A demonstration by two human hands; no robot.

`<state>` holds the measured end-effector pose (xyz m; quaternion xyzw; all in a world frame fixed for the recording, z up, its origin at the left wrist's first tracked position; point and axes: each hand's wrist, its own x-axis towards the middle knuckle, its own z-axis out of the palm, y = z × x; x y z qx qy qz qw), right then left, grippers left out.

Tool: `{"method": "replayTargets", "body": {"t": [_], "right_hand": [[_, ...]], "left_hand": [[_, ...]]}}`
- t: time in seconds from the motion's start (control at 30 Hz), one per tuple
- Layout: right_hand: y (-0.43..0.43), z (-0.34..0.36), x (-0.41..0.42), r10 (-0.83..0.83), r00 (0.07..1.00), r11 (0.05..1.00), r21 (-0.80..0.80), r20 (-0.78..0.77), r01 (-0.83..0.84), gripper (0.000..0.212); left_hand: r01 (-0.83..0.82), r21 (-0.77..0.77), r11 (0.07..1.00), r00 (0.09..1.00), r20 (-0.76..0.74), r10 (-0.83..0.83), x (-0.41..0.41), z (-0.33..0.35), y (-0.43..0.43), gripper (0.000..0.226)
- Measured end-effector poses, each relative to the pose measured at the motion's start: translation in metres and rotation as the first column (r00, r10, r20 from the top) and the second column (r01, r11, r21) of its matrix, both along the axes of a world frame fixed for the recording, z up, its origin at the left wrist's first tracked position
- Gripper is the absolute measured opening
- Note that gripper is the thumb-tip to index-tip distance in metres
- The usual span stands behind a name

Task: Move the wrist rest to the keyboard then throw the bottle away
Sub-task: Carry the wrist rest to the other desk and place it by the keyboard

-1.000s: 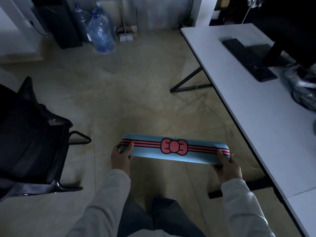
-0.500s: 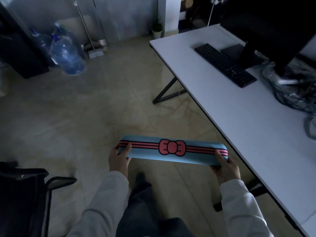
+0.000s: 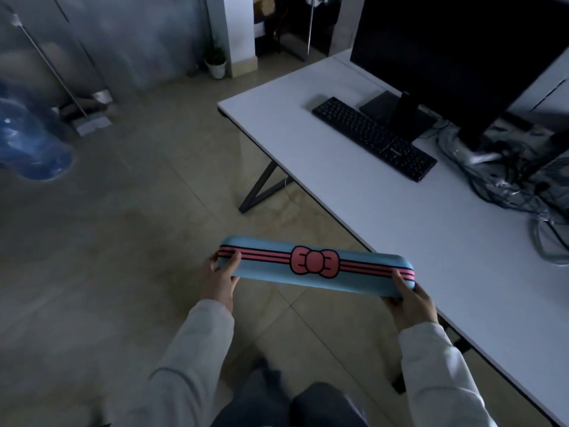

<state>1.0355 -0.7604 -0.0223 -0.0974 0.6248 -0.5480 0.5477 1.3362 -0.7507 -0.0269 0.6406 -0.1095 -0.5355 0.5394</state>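
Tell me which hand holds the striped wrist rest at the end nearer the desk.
The right hand, gripping the blue wrist rest by the white desk.

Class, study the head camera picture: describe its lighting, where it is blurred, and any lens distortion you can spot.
Head view: the room is dim, the monitor almost pure black, the blue wrist rest the brightest colour; the left side smears, the water jug a blur, while the keyboard and both hands stay fairly sharp; the wide-angle lens splays the white desk edges outward.
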Motion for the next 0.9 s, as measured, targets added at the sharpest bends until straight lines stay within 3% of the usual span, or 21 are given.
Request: {"method": "replayTargets", "body": {"t": [0.07, 0.37, 0.47, 0.63, 0.8, 0.9], "right_hand": [[-0.012, 0.0, 0.006, -0.021, 1.0, 1.0, 0.021, -0.009, 0.021, 0.007], [-0.076, -0.015, 0.003, -0.098, 0.995, 0.994, 0.044, 0.034, 0.096, 0.033], [-0.11, -0.021, -0.002, -0.137, 0.99, 0.989, 0.059, 0.033, 0.135, 0.031], [-0.164, -0.025, -0.011, -0.18, 0.983, 0.978, 0.114, 0.031, 0.175, 0.008], [-0.207, -0.025, -0.02, -0.245, 0.969, 0.961, 0.138, 0.023, 0.24, 0.008], [-0.223, -0.029, -0.021, -0.293, 0.956, 0.944, 0.168, 0.028, 0.284, 0.008]], "left_hand": [[0.022, 0.016, 1.0, 0.998, -0.066, -0.021, 0.007, -0.007, -0.023, 0.025], [0.094, 0.027, 0.995, 0.992, -0.086, -0.091, 0.008, -0.026, -0.122, 0.021], [0.119, 0.017, 0.993, 0.99, -0.081, -0.117, 0.001, -0.027, -0.162, 0.02], [0.148, -0.014, 0.989, 0.988, -0.04, -0.148, -0.013, -0.021, -0.231, 0.02], [0.181, -0.009, 0.983, 0.983, -0.015, -0.181, -0.028, -0.015, -0.287, 0.016], [0.221, 0.025, 0.975, 0.975, -0.042, -0.219, -0.038, -0.013, -0.313, 0.033]]}}
